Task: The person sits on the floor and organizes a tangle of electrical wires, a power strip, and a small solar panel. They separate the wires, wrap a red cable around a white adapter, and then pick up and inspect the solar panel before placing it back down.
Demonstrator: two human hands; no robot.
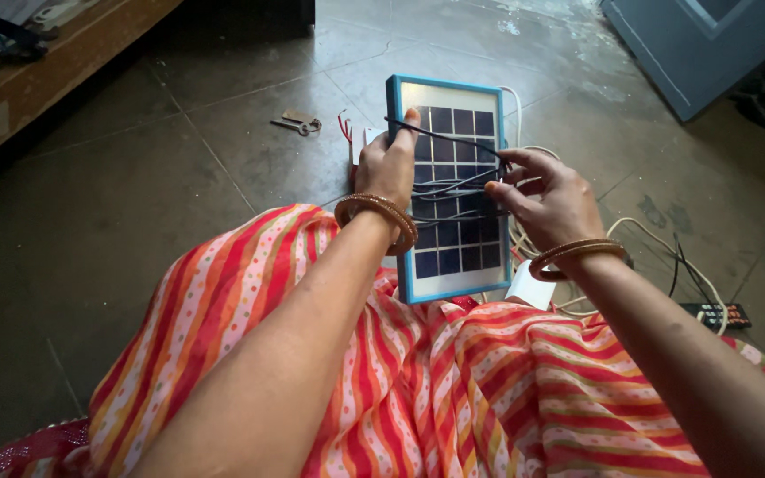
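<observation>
A small blue-framed solar panel (453, 190) stands tilted on the person's lap, its lower edge resting on the striped red and orange cloth (418, 381) over their knees. The left hand (389, 166) grips the panel's left edge, thumb laid over the top of the frame, while the right hand (542, 195) pinches a thin black cable (453, 139) between fingers and thumb at the panel's right side. Several turns of that cable already cross the middle of the panel face, and one strand runs slanting from the upper left corner to the right hand, so the winding looks to be partly done, with the free end not yet secured; how much cable remains I cannot tell. Behind the panel lies a loose tangle of white cord (595, 239), with a small white box (531, 285) just beside the lap. The floor (135, 204) is grey stone tile, stained and worn; a key (296, 124) lies on it well apart, and a blue door (692, 53) stands at the upper right
</observation>
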